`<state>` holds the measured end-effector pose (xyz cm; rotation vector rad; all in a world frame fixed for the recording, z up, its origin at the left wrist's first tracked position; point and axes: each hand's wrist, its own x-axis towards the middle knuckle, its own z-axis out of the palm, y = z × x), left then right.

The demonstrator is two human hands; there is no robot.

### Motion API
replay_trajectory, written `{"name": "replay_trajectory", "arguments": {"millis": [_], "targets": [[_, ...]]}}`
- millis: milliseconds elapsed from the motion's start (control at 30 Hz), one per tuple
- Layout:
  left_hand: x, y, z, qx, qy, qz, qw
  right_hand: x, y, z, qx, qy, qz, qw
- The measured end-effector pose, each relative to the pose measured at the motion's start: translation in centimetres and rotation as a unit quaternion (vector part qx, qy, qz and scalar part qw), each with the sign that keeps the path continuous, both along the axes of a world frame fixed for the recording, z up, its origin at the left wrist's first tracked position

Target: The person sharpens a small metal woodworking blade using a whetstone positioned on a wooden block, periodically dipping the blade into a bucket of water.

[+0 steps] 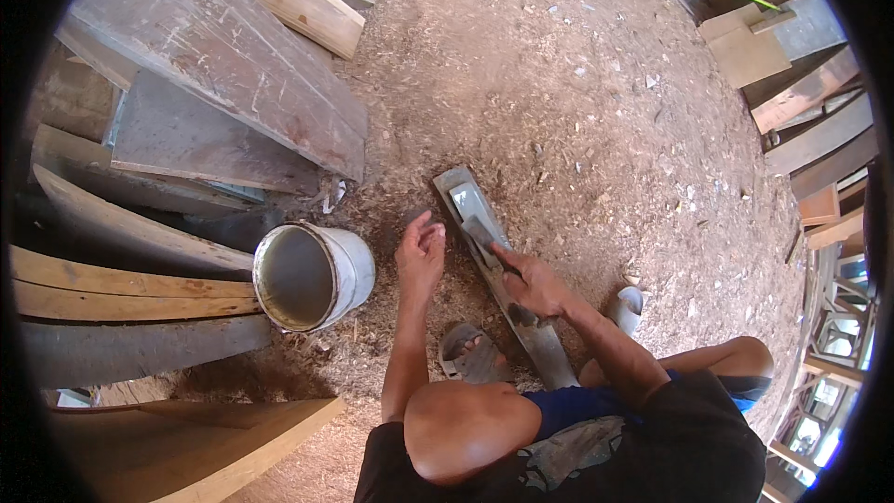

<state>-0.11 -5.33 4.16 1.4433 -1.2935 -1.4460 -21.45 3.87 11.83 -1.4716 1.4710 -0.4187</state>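
Right hand (534, 285), flat blade (480, 232) jutting forward-left, board (549, 352) beneath

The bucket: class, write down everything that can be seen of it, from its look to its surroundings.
The bucket is round, off-white and plastic-looking, its wall marked with dull smudges and its pale rim stained. It is open at the top, with no lid in sight, and holds murky grey-brown liquid. It stands on the debris-strewn ground, to the left of the person's left hand, which does not touch it. Board ends reach its left side; whether they touch it is unclear.
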Motion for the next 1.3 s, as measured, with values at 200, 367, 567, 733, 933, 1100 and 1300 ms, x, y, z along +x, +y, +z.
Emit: {"name": "replay_trajectory", "arguments": {"millis": [200, 367, 567, 733, 933, 1100, 1300], "targets": [[-3.3, 5.5, -0.4, -0.353, -0.225, -0.280, 0.864, -0.2, 3.2, -3.0, 0.033, 0.115, 0.013, 0.993], [-3.1, 4.8, -3.9, -0.436, -0.245, -0.343, 0.795, 1.8, 2.0, -2.2, 0.148, 0.172, 0.020, 0.974], [-4.2, -6.3, -0.2, -0.394, -0.314, -0.320, 0.803, 0.3, -8.6, -0.1, 0.091, 0.110, 0.034, 0.989], [-3.0, 5.1, -5.3, -0.451, -0.241, -0.252, 0.822, 0.6, 3.4, -4.7, 0.071, 0.113, 0.012, 0.991], [-3.2, -6.0, -2.6, -0.416, -0.290, -0.228, 0.831, 1.3, -8.3, -1.2, 0.098, 0.108, 0.004, 0.989], [-3.1, -0.7, -2.3, -0.367, -0.276, -0.243, 0.854, 0.8, -3.6, -0.8, 0.132, 0.127, 0.043, 0.982], [-4.2, 1.2, -1.9, -0.401, -0.250, -0.223, 0.853, -0.3, 1.7, -5.1, 0.037, 0.134, 0.022, 0.990]]}}
